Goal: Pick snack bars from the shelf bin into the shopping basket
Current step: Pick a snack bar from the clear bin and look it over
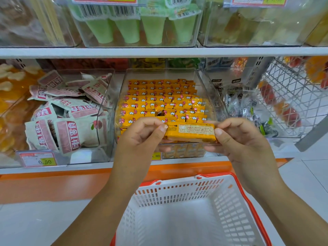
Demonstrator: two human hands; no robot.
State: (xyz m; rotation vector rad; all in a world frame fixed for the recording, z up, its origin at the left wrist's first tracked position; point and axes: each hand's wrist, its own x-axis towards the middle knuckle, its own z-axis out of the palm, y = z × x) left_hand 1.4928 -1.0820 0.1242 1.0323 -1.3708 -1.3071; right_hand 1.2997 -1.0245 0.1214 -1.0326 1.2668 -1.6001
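left grip (142, 137) and right grip (239, 139) are pinching opposite ends of a bar (190, 131) before the bin (206, 89), basket (177, 190) below.

The clear bin (205, 86) stood open at the top, with passage between its packed snack bars (159, 102) and the shelf board (159, 52) above. The left hand (142, 137) and right hand (237, 139), holding a stack of bars (191, 133), obstructed its front wall. The shopping basket (177, 194) below stood open upward.
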